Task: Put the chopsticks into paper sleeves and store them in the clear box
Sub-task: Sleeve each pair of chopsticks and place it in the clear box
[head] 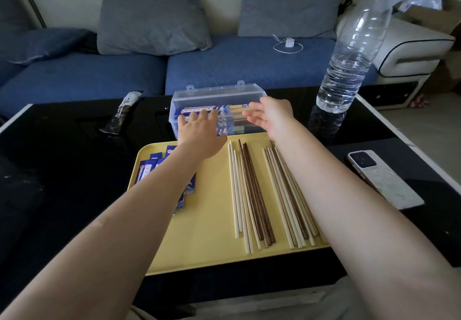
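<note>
Both arms reach forward over a yellow tray (207, 240) toward one clear box (217, 105) that sits on the black table (62, 182) just past the tray's far edge. The left hand (199, 130) has its fingers straight and spread wide, fingertips against the front wall of the box, holding nothing. The right hand (270, 116) is at the right part of the box front, palm turned inward, fingers loosely extended and apart, gripping nothing; whether it touches the box I cannot tell. The box lid looks closed, with two latch tabs on the back edge; sleeved chopsticks with blue print show through the wall, count unclear. On the tray lie loose chopsticks (252, 195) in two groups: a middle bunch of about five pale sticks and about three dark brown ones, and a right bunch (287, 195) of about eight mixed pale and brown, partly under the right forearm, so the counts are rough. A pile of blue paper sleeves (149, 167) lies on the tray's left side under the left forearm; at least five are visible. Also on the table: one large water bottle (349, 52) at the right rear, one phone (381, 177) face down at the right, one dark wrapped packet (122, 112) at the left rear. A blue sofa (249, 62) with two grey cushions stands behind, with one white charger (289, 43) on its seat.
</note>
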Available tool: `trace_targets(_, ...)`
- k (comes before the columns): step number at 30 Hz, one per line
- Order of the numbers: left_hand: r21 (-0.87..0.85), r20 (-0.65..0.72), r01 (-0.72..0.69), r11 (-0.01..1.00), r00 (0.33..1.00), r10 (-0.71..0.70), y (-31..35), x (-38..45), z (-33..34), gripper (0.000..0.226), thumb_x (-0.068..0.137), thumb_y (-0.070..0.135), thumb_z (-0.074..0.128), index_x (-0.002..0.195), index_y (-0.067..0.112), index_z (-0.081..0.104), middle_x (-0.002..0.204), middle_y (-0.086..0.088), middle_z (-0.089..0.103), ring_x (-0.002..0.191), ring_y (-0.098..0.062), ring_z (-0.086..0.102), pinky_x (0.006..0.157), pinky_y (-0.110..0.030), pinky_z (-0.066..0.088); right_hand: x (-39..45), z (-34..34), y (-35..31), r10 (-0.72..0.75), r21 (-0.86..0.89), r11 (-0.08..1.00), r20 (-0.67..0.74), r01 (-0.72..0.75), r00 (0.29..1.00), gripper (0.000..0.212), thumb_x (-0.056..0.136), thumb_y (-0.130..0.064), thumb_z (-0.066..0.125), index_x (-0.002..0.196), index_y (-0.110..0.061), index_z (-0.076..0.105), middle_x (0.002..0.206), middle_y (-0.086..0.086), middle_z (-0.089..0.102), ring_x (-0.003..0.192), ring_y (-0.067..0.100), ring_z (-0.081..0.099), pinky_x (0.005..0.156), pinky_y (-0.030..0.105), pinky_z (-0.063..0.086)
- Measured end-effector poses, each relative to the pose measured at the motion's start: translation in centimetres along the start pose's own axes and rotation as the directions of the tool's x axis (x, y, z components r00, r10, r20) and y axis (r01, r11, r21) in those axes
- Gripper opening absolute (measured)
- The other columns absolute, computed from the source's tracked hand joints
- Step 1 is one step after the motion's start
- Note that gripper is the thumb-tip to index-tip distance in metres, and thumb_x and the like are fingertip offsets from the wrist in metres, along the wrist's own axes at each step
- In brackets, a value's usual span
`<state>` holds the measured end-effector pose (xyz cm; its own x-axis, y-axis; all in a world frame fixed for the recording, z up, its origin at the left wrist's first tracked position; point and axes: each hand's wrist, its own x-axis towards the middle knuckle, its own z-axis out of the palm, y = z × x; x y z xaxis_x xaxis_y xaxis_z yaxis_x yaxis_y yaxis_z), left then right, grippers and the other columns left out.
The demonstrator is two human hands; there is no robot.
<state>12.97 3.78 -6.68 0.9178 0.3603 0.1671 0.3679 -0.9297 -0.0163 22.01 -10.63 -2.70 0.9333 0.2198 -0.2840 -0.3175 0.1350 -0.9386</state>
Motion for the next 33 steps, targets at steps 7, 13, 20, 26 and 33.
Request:
trace_targets(7, -0.023, 0.038, 0.015, 1.000, 0.999, -0.014, 0.3, -0.3, -1.7, 0.070, 0.095, 0.056, 0.048, 0.153, 0.022, 0.030, 0.160, -0.008, 0.027, 0.148, -0.031, 0.021, 0.118, -0.054, 0.014, -0.9, 0.2, -0.3, -0.134, -0.346, 0.930, -0.002, 0.125, 0.991, 0.020, 0.102, -0.016, 0.054, 0.119, -0.012, 0.064, 0.089, 0.006, 0.071, 0.056, 0.013, 0.067, 0.053, 0.022, 0.057)
trace_targets(13, -0.064, -0.019, 0.058, 0.996, 0.998, -0.060, 0.9, -3.5, -5.4, 0.029, 0.100, 0.025, 0.047, 0.123, 0.014, 0.061, 0.109, -0.006, 0.060, 0.094, -0.025, 0.058, 0.069, -0.034, 0.049, -3.9, 1.0, -0.3, -0.118, -0.521, 0.828, 0.199, 0.207, 0.973, 0.018, 0.099, -0.012, 0.054, 0.108, -0.009, 0.069, 0.086, 0.009, 0.072, 0.059, 0.017, 0.066, 0.057, 0.027, 0.056)
trace_targets(20, 0.196, 0.371, -0.002, 0.981, 0.926, -0.072, -0.5, -9.0, -3.2, 0.024, 0.094, 0.024, 0.057, 0.116, 0.013, 0.060, 0.103, -0.005, 0.061, 0.100, -0.026, 0.059, 0.073, -0.033, 0.045, -8.3, 0.0, 0.3, 0.057, -0.700, 0.675, 0.363, 0.232, 0.930, 0.016, 0.097, -0.011, 0.055, 0.109, -0.003, 0.063, 0.084, 0.013, 0.069, 0.059, 0.021, 0.066, 0.051, 0.025, 0.053)
trace_targets(26, 0.108, 0.381, 0.056, 0.993, 0.920, -0.093, -0.4, -9.1, -1.9, 0.038, 0.092, 0.018, 0.063, 0.128, 0.011, 0.052, 0.119, -0.012, 0.059, 0.110, -0.031, 0.059, 0.078, -0.036, 0.048, -9.2, -2.5, 3.3, 0.044, -0.715, 0.666, 0.321, 0.212, 0.946, 0.018, 0.097, -0.014, 0.052, 0.102, -0.006, 0.068, 0.089, 0.014, 0.074, 0.062, 0.021, 0.069, 0.054, 0.026, 0.055)
trace_targets(33, 0.045, 0.347, 0.051, 0.998, 0.936, -0.063, 0.5, -8.6, -2.1, 0.018, 0.093, 0.014, 0.057, 0.110, 0.009, 0.060, 0.076, -0.003, 0.050, 0.077, -0.022, 0.054, 0.066, -0.031, 0.048, -8.6, -2.8, 4.4, 0.012, -0.719, 0.654, 0.317, 0.232, 0.948, 0.022, 0.098, -0.014, 0.048, 0.102, -0.007, 0.068, 0.087, 0.012, 0.074, 0.057, 0.017, 0.068, 0.050, 0.023, 0.054)
